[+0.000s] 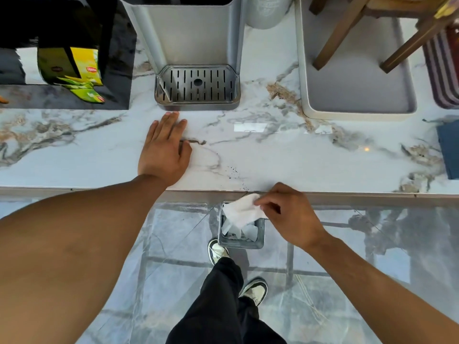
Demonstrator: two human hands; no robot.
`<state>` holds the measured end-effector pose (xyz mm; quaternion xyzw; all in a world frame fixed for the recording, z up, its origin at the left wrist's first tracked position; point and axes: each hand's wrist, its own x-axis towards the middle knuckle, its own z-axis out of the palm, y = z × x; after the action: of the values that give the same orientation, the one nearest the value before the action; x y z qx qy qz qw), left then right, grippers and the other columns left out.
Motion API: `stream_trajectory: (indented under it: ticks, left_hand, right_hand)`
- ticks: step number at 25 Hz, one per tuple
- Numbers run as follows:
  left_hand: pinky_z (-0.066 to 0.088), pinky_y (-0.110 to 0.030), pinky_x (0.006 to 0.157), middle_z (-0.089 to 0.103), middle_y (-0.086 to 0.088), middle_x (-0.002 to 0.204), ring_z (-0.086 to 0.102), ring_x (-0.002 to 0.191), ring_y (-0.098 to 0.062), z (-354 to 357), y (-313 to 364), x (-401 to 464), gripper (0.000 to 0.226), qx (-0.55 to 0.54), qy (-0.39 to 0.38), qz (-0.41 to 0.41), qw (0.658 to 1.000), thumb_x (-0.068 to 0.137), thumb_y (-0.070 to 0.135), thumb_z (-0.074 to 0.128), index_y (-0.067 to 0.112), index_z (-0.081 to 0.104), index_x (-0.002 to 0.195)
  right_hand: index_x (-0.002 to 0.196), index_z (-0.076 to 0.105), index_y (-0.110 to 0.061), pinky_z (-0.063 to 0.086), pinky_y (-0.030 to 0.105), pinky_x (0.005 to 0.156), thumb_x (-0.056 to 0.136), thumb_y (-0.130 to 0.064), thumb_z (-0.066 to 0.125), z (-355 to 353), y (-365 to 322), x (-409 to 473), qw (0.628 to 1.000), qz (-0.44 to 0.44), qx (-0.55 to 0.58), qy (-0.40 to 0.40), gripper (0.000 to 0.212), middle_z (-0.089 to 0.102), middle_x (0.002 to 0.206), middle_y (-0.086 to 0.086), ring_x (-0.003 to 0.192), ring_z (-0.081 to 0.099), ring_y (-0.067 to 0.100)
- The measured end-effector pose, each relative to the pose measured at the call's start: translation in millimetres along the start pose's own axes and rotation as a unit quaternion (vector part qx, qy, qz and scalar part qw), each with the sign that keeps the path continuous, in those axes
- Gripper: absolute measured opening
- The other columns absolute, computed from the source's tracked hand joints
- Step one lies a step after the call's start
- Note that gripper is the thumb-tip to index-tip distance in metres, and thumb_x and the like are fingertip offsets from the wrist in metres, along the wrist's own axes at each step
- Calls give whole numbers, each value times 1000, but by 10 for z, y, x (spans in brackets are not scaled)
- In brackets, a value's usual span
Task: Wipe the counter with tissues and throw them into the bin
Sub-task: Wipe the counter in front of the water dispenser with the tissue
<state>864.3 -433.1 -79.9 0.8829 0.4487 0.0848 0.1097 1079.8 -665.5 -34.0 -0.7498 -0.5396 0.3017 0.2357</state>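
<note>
My right hand pinches a crumpled white tissue just past the front edge of the marble counter, right above a small grey bin on the floor. Other white tissues lie inside the bin. My left hand rests flat and palm-down on the counter, fingers spread, holding nothing. A few dark specks dot the counter near its front edge, between my hands.
A grey dispenser with a slotted drip tray stands behind my left hand. Yellow tea boxes sit at the back left. A white tray with wooden legs is at the back right, a dark blue cloth at the right edge. My feet stand before the bin.
</note>
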Motion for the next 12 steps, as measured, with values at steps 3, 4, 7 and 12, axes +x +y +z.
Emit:
stream_trajectory:
  ticks: [3,4,7,12]
  left_hand:
    - [14,-45,126,27,-10,163,19,153,-23,1,-7,2,57,-8,-2,1,1000,97,35,33,10,40,148]
    - [14,-45,126,27,-10,163,19,153,-23,-1,-10,4,57,-10,-2,2,1000,97,35,33,9,41,147]
    - [14,-45,126,29,-9,162,20,152,-23,-8,0,4,56,-16,1,3,1000,97,34,35,10,41,146]
    - [15,-45,126,30,-10,161,20,152,-23,3,-9,7,54,-16,5,3,1000,97,33,38,11,41,146]
  right_hand:
    - [95,78,-20,38,5,64,86,-1,70,-183,-99,192,998,-42,26,26,22,60,83,-5,65,58,4]
    - [96,78,-20,37,4,64,86,-2,70,-241,-149,374,996,-53,31,58,22,59,82,-6,65,57,0]
    - [96,78,-22,36,2,66,86,-8,68,-333,-283,1028,990,-44,28,133,20,55,79,-8,64,55,-6]
    - [100,77,-20,43,15,77,91,-10,62,-123,-374,1707,997,-47,-6,64,21,60,92,3,78,58,11]
